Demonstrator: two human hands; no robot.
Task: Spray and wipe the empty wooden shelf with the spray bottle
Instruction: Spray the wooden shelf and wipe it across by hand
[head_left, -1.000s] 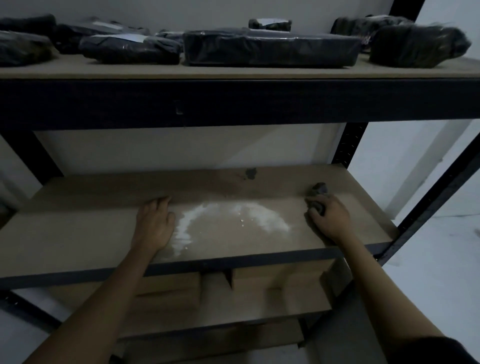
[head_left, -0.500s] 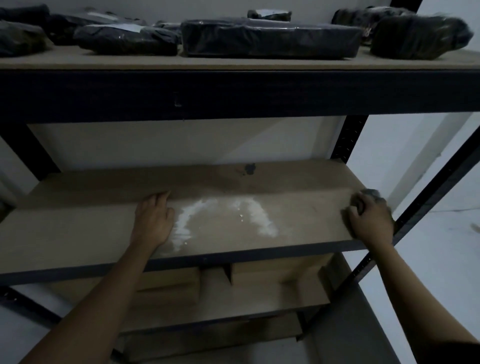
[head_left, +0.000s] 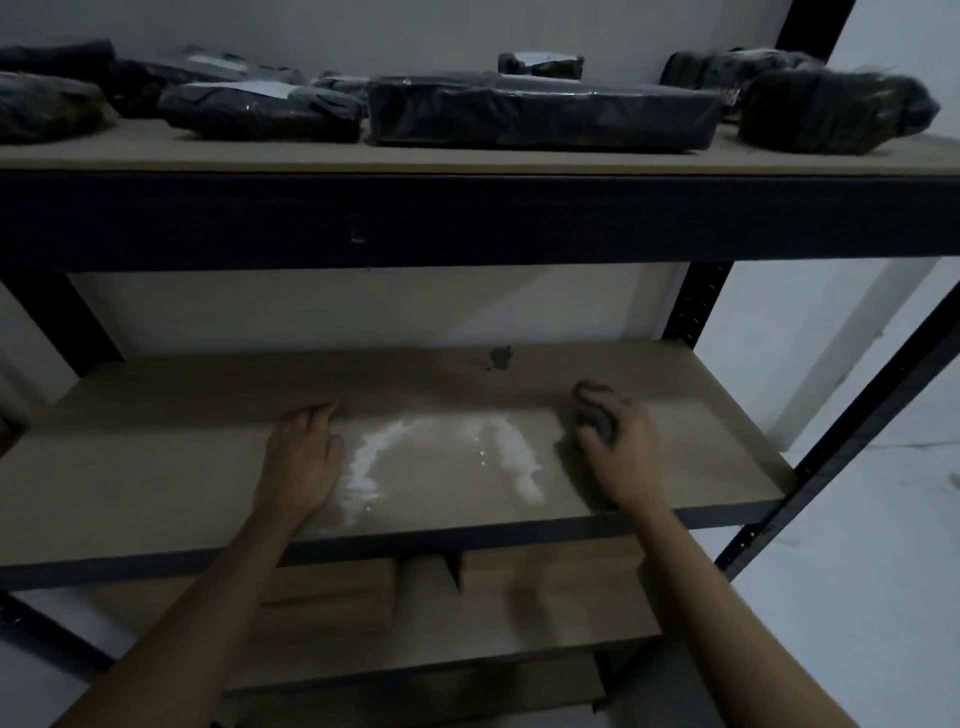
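Observation:
The empty wooden shelf (head_left: 145, 483) spans the middle of the head view. A whitish wet patch (head_left: 441, 457) of spray lies on it between my hands. My left hand (head_left: 304, 460) rests flat on the board, fingers apart, just left of the patch. My right hand (head_left: 618, 449) presses a dark grey cloth (head_left: 595, 410) onto the board right of the patch. A small dark stain (head_left: 500, 357) marks the back of the shelf. No spray bottle is in view.
The upper shelf (head_left: 467, 156) carries several black wrapped parcels, among them a large flat one (head_left: 540, 109). Black metal uprights (head_left: 693, 306) frame the rack, with a slanted post (head_left: 857, 431) at the right. Lower wooden shelves (head_left: 467, 623) sit beneath.
My right hand with the cloth swept out to the shelf's right edge, then came back left toward the wet patch. The patch has shrunk on its right side. The left hand has stayed put.

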